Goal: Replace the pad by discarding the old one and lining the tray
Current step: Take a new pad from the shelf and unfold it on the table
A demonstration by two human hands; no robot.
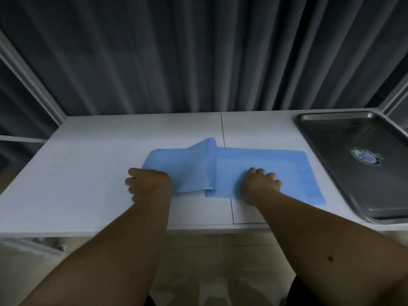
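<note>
A light blue pad (271,164) lies partly unfolded on the white table (88,173), its right half flat and its left half still in folded layers with a raised crease in the middle. My left hand (146,184) grips the left folded edge of the pad. My right hand (260,184) rests knuckles-up on the flat right part, fingers curled, pressing it down. A bare steel tray (326,138) with a round emblem on its floor sits at the table's right end, apart from the pad.
Dark grey curtains hang behind the table. White frame posts stand at both back corners. A thin seam runs across the tabletop under the pad. Below the front edge is a pale floor, and a white object sits at lower left.
</note>
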